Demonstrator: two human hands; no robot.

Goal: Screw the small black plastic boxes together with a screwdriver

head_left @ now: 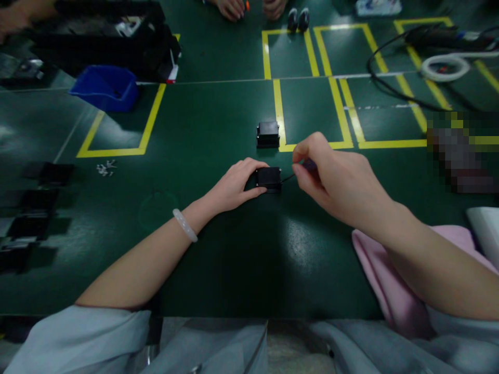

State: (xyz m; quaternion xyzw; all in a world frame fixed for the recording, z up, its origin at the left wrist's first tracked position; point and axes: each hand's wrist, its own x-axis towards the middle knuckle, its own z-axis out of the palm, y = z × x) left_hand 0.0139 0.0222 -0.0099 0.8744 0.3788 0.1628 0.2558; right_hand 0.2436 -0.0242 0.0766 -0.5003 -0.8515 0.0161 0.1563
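My left hand is closed on a small black box, its thumb along the near edge and its fingers on the far edge. In my right hand is a screwdriver, mostly hidden by the curled fingers. Its thin dark shaft reaches left to the right side of the box. Just beyond stands a second black box, touched by neither hand. Off to the left lies a small pile of silvery screws.
More black parts line the left side. A blue bin sits before a large black case. At the far edge are another person's hands. Cables lie back right, a pink cloth under my right forearm.
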